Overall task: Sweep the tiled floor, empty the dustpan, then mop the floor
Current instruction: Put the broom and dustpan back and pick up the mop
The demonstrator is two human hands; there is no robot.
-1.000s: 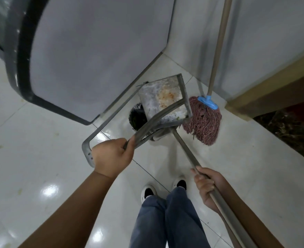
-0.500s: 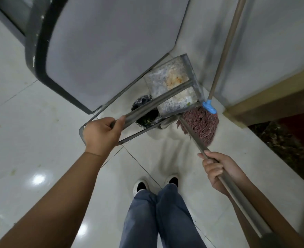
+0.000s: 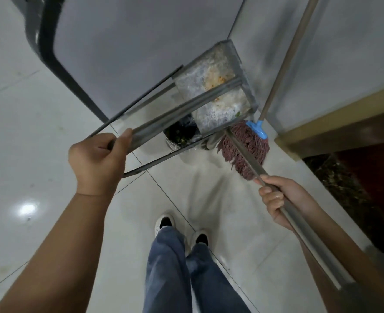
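Down at my left, my left hand (image 3: 96, 161) is curled tight round the long metal handle (image 3: 182, 107) of the dustpan (image 3: 213, 91), thumb laid along the bar, holding the pan lifted and tipped. Behind that hand a pale grey panel with a dark rounded edge (image 3: 128, 41) fills the upper left, and the glossy white tiled floor (image 3: 28, 132) spreads out under it, spotted with a few small marks. The dustpan's tray is a scuffed metal box, open side towards me, stained orange near the top, with a scrap of green at its lower right corner. It hangs over a small bin (image 3: 179, 134) lined with a dark bag holding green bits; I cannot tell whether the tray touches the bin's rim. Lower in the middle are my jeans (image 3: 182, 272) and my two white shoes (image 3: 164, 222) on the tiles. Just right of the bin a reddish string mop (image 3: 243, 147) rests its head on the floor, its blue clamp (image 3: 256, 129) joining a brown pole that leans up against the grey wall (image 3: 344, 53). Across the mop head runs a grey metal pole (image 3: 299, 220), and my right hand (image 3: 279, 199) has its fingers wrapped round it; its far end vanishes behind the dustpan. Far right, a tan wooden ledge (image 3: 335, 118) borders a dark patch.
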